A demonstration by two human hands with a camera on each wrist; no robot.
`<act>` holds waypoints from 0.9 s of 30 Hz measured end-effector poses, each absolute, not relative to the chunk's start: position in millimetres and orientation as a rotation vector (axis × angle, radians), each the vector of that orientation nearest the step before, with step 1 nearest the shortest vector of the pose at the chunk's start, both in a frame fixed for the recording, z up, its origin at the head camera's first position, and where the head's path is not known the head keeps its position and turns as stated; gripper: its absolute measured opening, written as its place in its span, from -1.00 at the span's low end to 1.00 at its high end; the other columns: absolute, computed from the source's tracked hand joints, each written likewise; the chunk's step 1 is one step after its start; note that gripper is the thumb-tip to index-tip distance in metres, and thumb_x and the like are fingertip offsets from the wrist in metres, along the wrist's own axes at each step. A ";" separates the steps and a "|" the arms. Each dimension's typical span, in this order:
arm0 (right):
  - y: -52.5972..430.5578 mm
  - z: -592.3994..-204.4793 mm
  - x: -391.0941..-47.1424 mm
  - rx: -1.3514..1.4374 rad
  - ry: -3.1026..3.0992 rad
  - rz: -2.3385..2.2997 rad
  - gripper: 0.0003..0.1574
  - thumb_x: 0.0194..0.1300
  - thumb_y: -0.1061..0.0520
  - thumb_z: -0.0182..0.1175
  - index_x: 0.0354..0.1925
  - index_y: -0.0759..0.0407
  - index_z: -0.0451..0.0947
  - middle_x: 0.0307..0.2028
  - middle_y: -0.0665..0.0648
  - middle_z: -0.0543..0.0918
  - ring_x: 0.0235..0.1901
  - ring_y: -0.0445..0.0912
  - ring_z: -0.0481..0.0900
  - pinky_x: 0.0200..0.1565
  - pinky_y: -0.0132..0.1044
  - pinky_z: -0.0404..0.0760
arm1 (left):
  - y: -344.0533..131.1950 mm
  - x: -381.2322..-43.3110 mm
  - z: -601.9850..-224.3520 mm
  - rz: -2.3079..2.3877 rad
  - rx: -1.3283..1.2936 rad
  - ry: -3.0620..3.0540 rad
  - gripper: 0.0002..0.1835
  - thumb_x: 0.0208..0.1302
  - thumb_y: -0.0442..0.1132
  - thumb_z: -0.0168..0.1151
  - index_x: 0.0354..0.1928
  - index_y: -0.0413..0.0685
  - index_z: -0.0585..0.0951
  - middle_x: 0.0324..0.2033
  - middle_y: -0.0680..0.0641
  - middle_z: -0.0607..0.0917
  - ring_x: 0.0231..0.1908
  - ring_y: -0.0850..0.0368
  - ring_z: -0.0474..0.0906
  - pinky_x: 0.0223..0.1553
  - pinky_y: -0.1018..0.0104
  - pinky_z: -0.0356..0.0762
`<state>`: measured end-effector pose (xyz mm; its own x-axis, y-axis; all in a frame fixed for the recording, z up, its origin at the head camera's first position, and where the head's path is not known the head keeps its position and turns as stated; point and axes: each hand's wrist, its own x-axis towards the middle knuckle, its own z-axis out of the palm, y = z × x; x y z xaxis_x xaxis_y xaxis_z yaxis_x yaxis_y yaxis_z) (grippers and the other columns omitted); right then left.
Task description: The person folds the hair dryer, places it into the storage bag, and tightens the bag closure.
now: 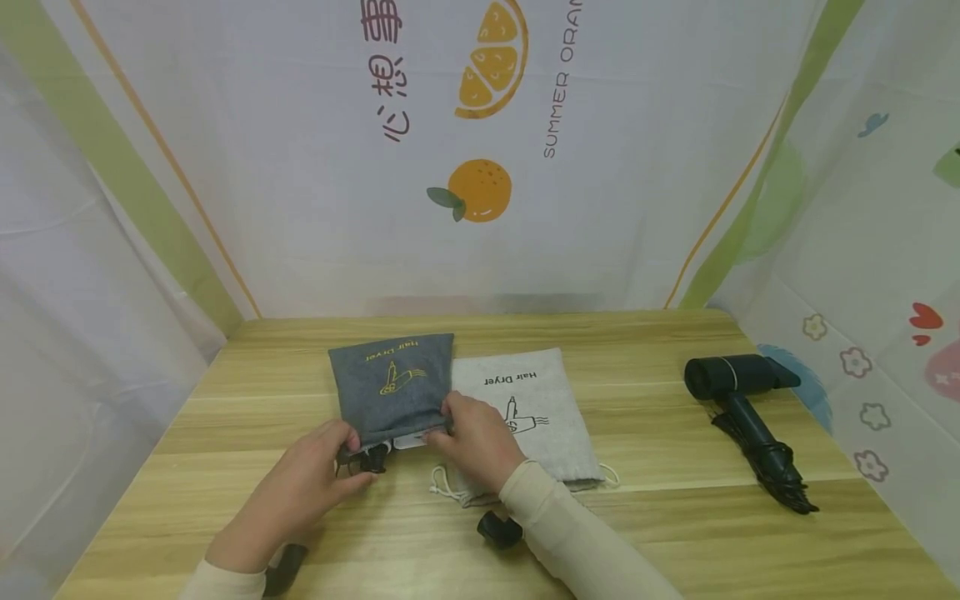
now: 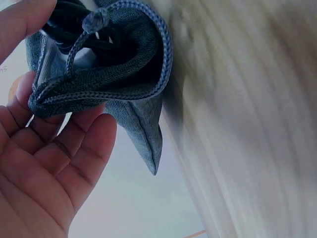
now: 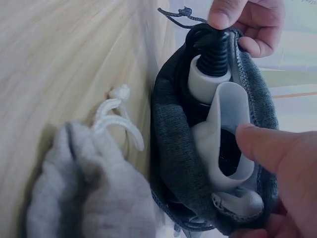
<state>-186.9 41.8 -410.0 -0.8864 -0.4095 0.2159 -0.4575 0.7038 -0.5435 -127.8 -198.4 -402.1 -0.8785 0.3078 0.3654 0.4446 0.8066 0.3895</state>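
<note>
A dark grey drawstring bag [image 1: 386,404], printed "Hair Dryer" in yellow, lies with its mouth facing me. My left hand [image 1: 307,475] grips the left side of its opening, fingers beneath the fabric and thumb at a black cord [image 3: 213,54]. At the opposite side, my right hand [image 1: 480,442] holds the rim, its thumb touching a white hair dryer nozzle [image 3: 243,106] inside. A white handle end [image 3: 203,87] shows beside that nozzle in the right wrist view. The bag's grey drawstring [image 2: 166,54] loops loosely at the mouth.
A light grey "Hair Dryer" bag [image 1: 555,454] lies flat beside the dark one, partly under my right hand. A black hair dryer [image 1: 738,377] rests at the table's right. One black attachment [image 1: 497,531] sits by my right forearm; another dark object [image 1: 287,569] is near my left wrist.
</note>
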 end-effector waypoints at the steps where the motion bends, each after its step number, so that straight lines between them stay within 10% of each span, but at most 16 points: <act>1: 42.0 -410.4 -187.2 0.731 -2.828 0.923 -0.59 0.19 -0.08 0.42 -0.21 0.15 0.50 -0.51 -0.06 0.51 -0.53 -0.18 0.41 -0.42 -0.31 0.49 | -198.6 -128.0 -403.2 -0.683 -0.581 -2.708 -0.53 -0.14 -0.20 0.64 -0.31 -0.01 0.47 -0.49 0.17 0.35 -0.54 0.36 0.23 -0.54 0.40 0.34; 27: 45.7 -411.1 -189.4 0.951 -2.904 0.656 -0.50 0.16 -0.04 0.43 -0.02 0.16 0.56 -0.23 0.01 0.63 -0.31 -0.19 0.55 -0.22 -0.32 0.59 | -200.9 -125.7 -404.3 -0.545 -0.623 -2.773 -0.44 -0.22 -0.12 0.66 -0.17 -0.22 0.62 -0.11 -0.08 0.56 -0.14 0.03 0.56 -0.09 0.07 0.60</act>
